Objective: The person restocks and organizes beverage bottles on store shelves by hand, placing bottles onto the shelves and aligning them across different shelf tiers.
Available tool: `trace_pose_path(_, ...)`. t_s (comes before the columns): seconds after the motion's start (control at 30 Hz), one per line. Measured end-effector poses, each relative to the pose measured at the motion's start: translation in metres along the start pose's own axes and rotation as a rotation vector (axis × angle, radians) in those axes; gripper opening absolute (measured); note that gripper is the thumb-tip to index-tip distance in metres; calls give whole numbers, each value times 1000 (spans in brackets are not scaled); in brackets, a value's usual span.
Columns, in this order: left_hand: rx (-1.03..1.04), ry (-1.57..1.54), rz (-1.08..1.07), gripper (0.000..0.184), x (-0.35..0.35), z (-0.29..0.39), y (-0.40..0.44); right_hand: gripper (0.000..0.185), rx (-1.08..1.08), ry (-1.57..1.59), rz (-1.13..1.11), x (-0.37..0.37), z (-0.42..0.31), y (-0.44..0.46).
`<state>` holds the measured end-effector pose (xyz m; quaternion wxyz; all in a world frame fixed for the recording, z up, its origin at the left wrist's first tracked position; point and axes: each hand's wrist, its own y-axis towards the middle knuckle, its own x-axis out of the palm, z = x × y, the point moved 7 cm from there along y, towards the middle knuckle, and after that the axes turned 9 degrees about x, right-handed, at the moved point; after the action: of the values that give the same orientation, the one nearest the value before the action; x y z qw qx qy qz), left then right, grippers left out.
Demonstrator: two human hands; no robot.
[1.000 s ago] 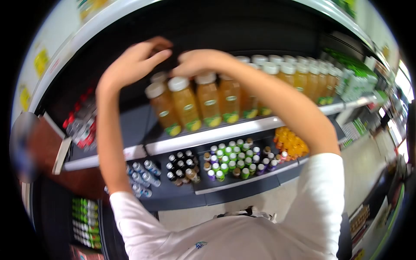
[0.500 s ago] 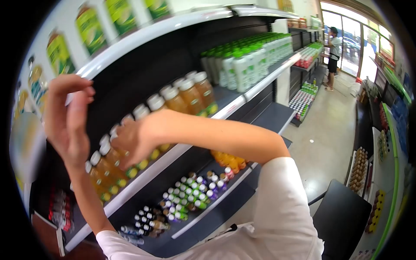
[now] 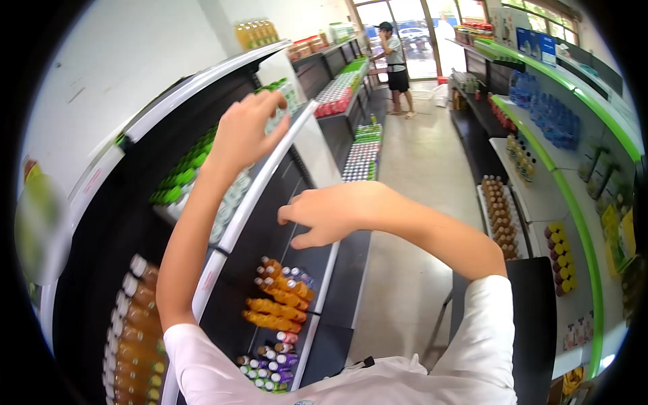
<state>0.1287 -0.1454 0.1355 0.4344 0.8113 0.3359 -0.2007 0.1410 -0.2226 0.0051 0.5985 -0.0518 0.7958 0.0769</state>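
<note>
My left hand (image 3: 250, 131) is raised over the front edge of the shelf unit (image 3: 273, 165), fingers bent and thumb apart, with nothing seen in it. Behind that forearm stand rows of white bottles with green caps (image 3: 185, 177), partly hidden by it. In front of the lower shelf's opening, my right hand (image 3: 337, 212) hangs palm down, fingers apart and holding nothing. Below it are orange drink bottles (image 3: 277, 312) and several small bottles with white caps (image 3: 270, 368). Amber drink bottles with white caps (image 3: 138, 341) line the shelf at lower left.
A black chair (image 3: 523, 317) stands close on my right. Shelving with a green edge (image 3: 567, 189) runs along the right side, holding blue-wrapped bottles (image 3: 550, 118). Down the aisle floor (image 3: 415, 155), another person (image 3: 397, 64) stands near the glass doors.
The view has swung right toward the aisle. My right hand has moved away from the amber bottles. My left hand now appears beside the green-capped bottles.
</note>
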Motion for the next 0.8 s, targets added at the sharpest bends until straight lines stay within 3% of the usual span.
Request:
trace_pose_path(0.1, -14, 75, 125, 20, 57, -65, 35, 53, 243, 37, -24, -19, 49, -40)
trace_pose_path(0.2, -230, 69, 187, 23, 102, -123, 54, 52, 368, -31, 17, -26, 100, -53)
trace_pose_path(0.33, -301, 169, 175, 34, 168, -194, 71, 52, 425, -10, 13, -40, 147, -37)
trace_pose_path(0.5, -428, 281, 122, 46, 209, -287, 109, 49, 147, 17, 57, -66, 174, 25)
trace_pose_path(0.57, -310, 614, 376, 55, 206, -319, 117, 46, 143, -41, 49, -81, 190, 50)
trace_pose_path(0.6, -323, 619, 370, 55, 208, -329, 121, 45, 97, -77, 128, -94, 200, 63)
trace_pose_path(0.67, -504, 690, 507, 46, 191, -347, 124, 42, 60, -131, 231, -115, 219, 82)
trace_pose_path(0.7, -547, 592, 473, 47, 196, -374, 119, 41, 67, -150, 254, -123, 228, 88)
trace_pose_path(0.8, -695, 676, 385, 54, 203, -404, 115, 42, -15, -135, 303, -133, 265, 107)
